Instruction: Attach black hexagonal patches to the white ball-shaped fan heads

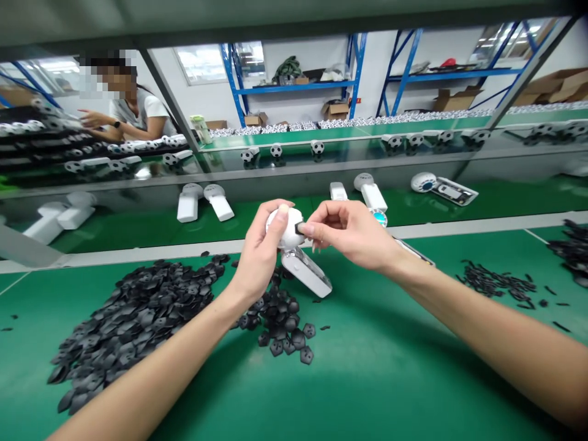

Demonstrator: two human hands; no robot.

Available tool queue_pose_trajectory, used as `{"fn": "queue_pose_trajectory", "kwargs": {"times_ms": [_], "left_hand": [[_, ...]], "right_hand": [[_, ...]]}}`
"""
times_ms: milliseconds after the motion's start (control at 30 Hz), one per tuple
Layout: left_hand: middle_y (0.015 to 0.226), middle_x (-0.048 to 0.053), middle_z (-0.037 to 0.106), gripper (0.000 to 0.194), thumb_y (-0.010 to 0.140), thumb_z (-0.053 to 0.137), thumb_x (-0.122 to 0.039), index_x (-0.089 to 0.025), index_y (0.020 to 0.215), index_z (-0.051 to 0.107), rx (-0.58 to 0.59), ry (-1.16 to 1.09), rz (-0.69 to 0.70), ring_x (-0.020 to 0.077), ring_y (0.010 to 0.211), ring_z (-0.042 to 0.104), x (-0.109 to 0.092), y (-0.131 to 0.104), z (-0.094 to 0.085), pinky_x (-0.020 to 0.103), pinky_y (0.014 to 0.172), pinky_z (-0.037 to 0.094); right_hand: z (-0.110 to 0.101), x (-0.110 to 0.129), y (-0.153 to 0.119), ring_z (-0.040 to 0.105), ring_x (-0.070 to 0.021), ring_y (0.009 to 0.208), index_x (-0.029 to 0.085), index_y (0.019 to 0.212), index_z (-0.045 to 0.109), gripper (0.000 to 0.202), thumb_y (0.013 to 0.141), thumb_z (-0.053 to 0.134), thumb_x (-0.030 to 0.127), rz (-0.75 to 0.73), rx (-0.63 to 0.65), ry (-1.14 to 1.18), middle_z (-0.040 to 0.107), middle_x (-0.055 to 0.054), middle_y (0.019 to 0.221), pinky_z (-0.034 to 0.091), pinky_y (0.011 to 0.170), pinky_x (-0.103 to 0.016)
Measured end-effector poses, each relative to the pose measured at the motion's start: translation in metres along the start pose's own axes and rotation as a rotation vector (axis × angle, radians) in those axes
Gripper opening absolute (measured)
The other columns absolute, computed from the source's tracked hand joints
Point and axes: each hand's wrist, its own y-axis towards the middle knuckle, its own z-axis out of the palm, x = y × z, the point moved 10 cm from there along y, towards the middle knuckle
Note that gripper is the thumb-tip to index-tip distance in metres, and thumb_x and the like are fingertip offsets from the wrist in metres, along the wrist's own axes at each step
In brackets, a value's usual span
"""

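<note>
My left hand (pixel 264 251) is wrapped round the round head of a white device (pixel 307 274), whose handle tilts down to the right. Between thumb and fingertips, my right hand (pixel 351 233) pinches a small black piece (pixel 299 228) against the right side of that head. Below my hands lies a small cluster of black five-sided pieces (pixel 282 315) on the green table (pixel 376 373). A much larger heap of such pieces (pixel 142 312) spreads to the left, partly behind my left forearm.
Thin black strips (pixel 498 283) lie at the right, with more dark pieces (pixel 569 251) beyond. White devices (pixel 220 202) rest on the green belt (pixel 275 190) behind. A person (pixel 138 113) sits at the back left. Football-patterned devices (pixel 316 147) line a ledge.
</note>
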Motion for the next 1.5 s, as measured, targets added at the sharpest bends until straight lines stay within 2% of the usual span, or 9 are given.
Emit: {"fn": "queue_pose_trajectory", "kwargs": {"times_ms": [133,300,433,500,767,967,1100,1300,1500], "left_hand": [[0.095,0.002,0.061,0.039,0.102,0.068,-0.060,-0.024,0.117,0.064,0.023,0.115,0.083,0.0146,0.073,0.054,-0.012,-0.003,0.004,0.026,0.063,0.047],[0.095,0.001,0.066,0.052,0.077,0.094,-0.049,-0.022,0.109,0.064,-0.023,0.207,0.150,0.0145,0.073,0.059,-0.020,-0.002,-0.001,0.024,0.060,0.050],[0.094,0.002,0.068,0.041,0.081,0.091,-0.044,-0.021,0.106,0.066,-0.059,0.206,0.248,0.0134,0.072,0.061,-0.026,-0.003,-0.006,0.024,0.060,0.051],[0.093,0.001,0.068,0.038,0.082,0.090,-0.040,-0.021,0.105,0.067,-0.055,0.212,0.277,0.0125,0.069,0.060,-0.027,-0.004,-0.006,0.023,0.058,0.049],[0.083,-0.002,0.069,0.041,0.074,0.091,-0.036,-0.024,0.101,0.063,-0.035,-0.209,-0.009,0.0151,0.059,0.067,-0.013,0.011,-0.011,0.027,0.052,0.055],[0.080,-0.002,0.068,0.044,0.067,0.097,-0.037,-0.024,0.093,0.065,-0.155,-0.220,0.028,0.0142,0.055,0.064,-0.024,0.027,-0.039,0.028,0.049,0.055],[0.081,-0.001,0.069,0.048,0.064,0.102,-0.041,-0.025,0.095,0.069,-0.255,-0.134,0.101,0.0142,0.057,0.065,-0.029,0.034,-0.061,0.031,0.051,0.056],[0.081,-0.003,0.066,0.044,0.070,0.099,-0.047,-0.028,0.096,0.070,-0.325,-0.016,0.228,0.0134,0.060,0.062,-0.053,0.040,-0.088,0.035,0.058,0.056],[0.082,-0.003,0.064,0.041,0.069,0.099,-0.044,-0.029,0.093,0.069,-0.328,0.012,0.235,0.0127,0.062,0.061,-0.061,0.039,-0.091,0.035,0.060,0.059]], "right_hand": [[0.003,0.006,-0.008,0.067,-0.0165,0.067,0.018,0.075,0.073,0.042,0.072,0.099,0.050,0.028,-0.014,-0.005,0.074,-0.003,0.071,0.054,0.061,-0.028],[0.005,0.011,-0.016,0.076,-0.0184,0.076,0.017,0.079,0.077,0.031,0.077,0.095,0.042,0.049,-0.007,0.034,0.079,-0.004,0.078,0.062,0.071,-0.028],[0.010,0.012,-0.014,0.081,-0.0196,0.083,0.017,0.087,0.083,0.024,0.082,0.092,0.038,0.083,0.149,0.033,0.083,-0.005,0.085,0.065,0.076,-0.028],[0.003,0.014,-0.011,0.081,-0.0193,0.081,0.017,0.092,0.085,0.022,0.084,0.090,0.036,0.074,0.138,0.006,0.084,-0.006,0.085,0.064,0.073,-0.027],[-0.026,0.022,-0.010,0.070,-0.0110,0.056,0.014,0.089,0.082,0.012,0.093,0.079,0.026,-0.001,-0.134,-0.132,0.079,-0.003,0.075,0.056,0.055,-0.021],[-0.013,-0.008,-0.005,0.070,-0.0120,0.056,0.015,0.090,0.080,0.014,0.098,0.071,0.023,0.083,-0.072,-0.239,0.080,-0.003,0.078,0.052,0.053,-0.022],[0.003,-0.038,-0.006,0.074,-0.0161,0.063,0.018,0.092,0.081,0.014,0.099,0.069,0.020,0.126,0.033,-0.506,0.082,-0.003,0.081,0.053,0.062,-0.028],[0.047,-0.055,-0.015,0.080,-0.0262,0.099,0.023,0.104,0.085,0.011,0.101,0.076,0.018,-0.117,0.246,-0.861,0.086,-0.003,0.108,0.051,0.077,-0.034],[0.055,-0.060,-0.019,0.080,-0.0290,0.107,0.024,0.116,0.084,0.015,0.105,0.074,0.027,-0.151,0.292,-1.002,0.085,-0.002,0.118,0.048,0.071,-0.036]]}}
